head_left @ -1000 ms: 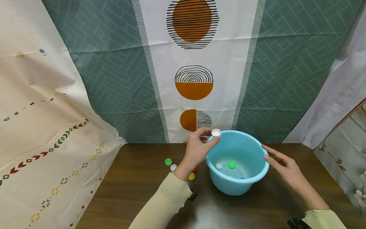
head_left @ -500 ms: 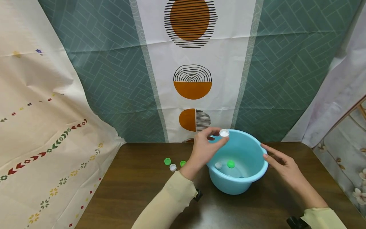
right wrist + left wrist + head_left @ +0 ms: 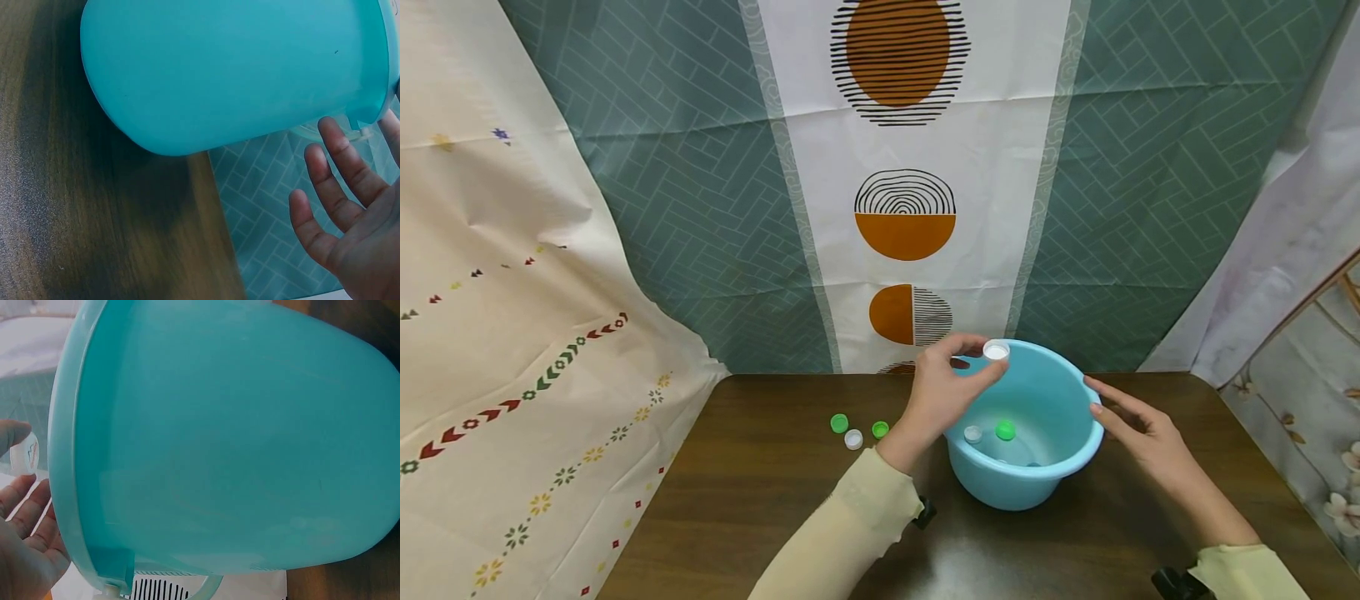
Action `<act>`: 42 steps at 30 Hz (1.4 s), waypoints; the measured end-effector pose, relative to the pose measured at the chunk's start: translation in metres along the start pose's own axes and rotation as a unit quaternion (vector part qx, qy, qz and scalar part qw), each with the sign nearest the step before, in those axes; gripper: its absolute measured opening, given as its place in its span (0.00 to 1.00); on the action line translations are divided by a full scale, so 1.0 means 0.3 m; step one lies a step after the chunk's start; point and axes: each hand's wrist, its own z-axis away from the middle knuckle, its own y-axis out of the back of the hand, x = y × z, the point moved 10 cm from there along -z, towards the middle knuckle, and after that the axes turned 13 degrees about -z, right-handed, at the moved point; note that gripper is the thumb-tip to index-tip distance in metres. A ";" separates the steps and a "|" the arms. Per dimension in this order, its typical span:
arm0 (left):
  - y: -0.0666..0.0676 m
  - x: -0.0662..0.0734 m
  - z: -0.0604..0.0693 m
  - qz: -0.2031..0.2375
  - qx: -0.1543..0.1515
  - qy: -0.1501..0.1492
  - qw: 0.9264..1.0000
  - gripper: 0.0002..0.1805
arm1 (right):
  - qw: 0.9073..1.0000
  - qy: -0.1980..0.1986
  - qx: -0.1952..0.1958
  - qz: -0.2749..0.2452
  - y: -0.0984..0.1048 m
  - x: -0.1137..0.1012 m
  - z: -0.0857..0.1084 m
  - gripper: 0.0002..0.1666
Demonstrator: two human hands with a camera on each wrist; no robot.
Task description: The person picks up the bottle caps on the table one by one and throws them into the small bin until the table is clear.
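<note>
My left hand (image 3: 947, 387) pinches a white bottle cap (image 3: 996, 351) between thumb and fingers, above the left rim of a light blue bucket (image 3: 1015, 492). The left wrist view also shows this cap (image 3: 25, 453), beyond the bucket's outer wall (image 3: 237, 444). On the right, the thumb and index finger of my right hand (image 3: 1142, 429) touch the rim. Its other fingers (image 3: 337, 187) are extended and spread beside the bucket wall. Inside lie a white cap (image 3: 973, 434) and a green cap (image 3: 1005, 430); other caps there are mostly hidden by the near wall.
Two green caps (image 3: 839, 423) and a white cap (image 3: 853, 439) lie on the dark wooden table (image 3: 760, 467), left of the bucket. Patterned cloth (image 3: 700, 208) hangs behind the table. The bucket's handle (image 3: 212, 587) shows in the left wrist view.
My left hand has moved right with the white cap, over the bucket. A green cap has come into sight; the red and yellow ones are now covered. My right hand stays at the rim.
</note>
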 end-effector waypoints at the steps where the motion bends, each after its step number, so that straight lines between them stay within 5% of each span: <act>1: -0.002 -0.004 0.001 -0.004 -0.003 0.007 1.000 0.20 | 1.000 0.001 -0.002 0.002 -0.001 -0.001 0.000 0.29; 7: -0.009 -0.020 0.007 -0.012 -0.015 0.037 0.999 0.25 | 1.000 -0.008 0.007 -0.006 -0.001 0.002 0.002 0.28; 25: 0.019 -0.021 0.004 -0.010 -0.003 0.034 0.999 0.22 | 1.000 -0.006 -0.002 -0.006 -0.005 0.004 -0.001 0.29; 42: 0.183 -0.151 0.034 -0.021 0.039 0.052 0.998 0.22 | 1.000 -0.002 -0.008 -0.013 -0.006 0.004 0.000 0.29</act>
